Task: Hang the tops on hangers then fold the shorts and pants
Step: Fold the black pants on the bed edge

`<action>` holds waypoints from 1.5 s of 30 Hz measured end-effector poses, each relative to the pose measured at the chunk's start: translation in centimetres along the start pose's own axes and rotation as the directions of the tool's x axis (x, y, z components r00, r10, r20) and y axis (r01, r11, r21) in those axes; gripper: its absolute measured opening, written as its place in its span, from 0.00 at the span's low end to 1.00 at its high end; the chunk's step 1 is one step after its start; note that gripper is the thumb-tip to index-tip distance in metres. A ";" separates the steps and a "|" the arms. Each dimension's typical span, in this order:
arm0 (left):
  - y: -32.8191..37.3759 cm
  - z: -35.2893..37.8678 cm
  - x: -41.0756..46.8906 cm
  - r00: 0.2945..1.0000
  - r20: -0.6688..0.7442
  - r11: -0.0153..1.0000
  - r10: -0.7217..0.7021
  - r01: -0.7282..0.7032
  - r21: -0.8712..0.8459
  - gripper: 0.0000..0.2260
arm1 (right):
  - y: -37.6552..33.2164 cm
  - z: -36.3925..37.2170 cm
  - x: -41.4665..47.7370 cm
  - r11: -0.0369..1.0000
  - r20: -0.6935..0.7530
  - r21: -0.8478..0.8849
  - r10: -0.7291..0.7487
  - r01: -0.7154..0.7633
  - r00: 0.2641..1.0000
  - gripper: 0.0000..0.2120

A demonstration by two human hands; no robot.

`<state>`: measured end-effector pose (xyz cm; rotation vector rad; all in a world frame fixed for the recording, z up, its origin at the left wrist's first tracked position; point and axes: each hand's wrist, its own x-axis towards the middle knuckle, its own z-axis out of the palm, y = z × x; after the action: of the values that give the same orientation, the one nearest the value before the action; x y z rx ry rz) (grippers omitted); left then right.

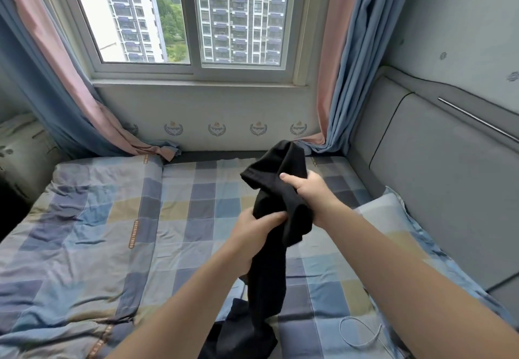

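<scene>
A black garment (273, 190) hangs bunched above the bed, its upper end standing up past my hands and its lower end trailing down to the bedding near the bottom edge. My right hand (304, 190) grips it high up, fingers curled round the cloth. Lower down and to the left, my left hand (254, 232) clutches the same garment at its middle. I cannot tell whether it is a top, shorts or pants. No hanger is in view.
The bed (182, 218) wears a blue, grey and tan checked sheet. A rumpled duvet (84, 218) covers its left half. A pillow (384, 212) lies at the right by the grey padded headboard (435, 190). A white cord (362, 333) lies near the front. Curtains (345, 78) flank the window.
</scene>
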<state>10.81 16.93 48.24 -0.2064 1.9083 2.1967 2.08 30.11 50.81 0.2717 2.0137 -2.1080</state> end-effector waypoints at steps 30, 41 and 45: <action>9.7 -2.2 3.5 0.985 -0.143 0.861 -0.091 0.006 -0.508 0.11 | 12.7 -1.7 -2.5 0.816 0.385 -0.566 0.135 0.118 0.913 0.13; 3.3 -4.2 3.1 0.981 0.192 0.970 -0.018 0.063 -0.234 0.26 | 6.7 -0.9 -2.9 0.973 0.216 -0.120 -0.170 0.199 0.962 0.04; -1.7 -3.3 1.4 0.955 0.276 0.994 -0.108 0.096 0.060 0.21 | 4.4 -0.2 -2.8 0.982 0.104 -0.020 -0.185 0.188 0.977 0.08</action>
<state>9.81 13.97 45.74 0.0129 1.7504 1.9924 6.03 30.17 47.38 -0.0314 2.0811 -2.1482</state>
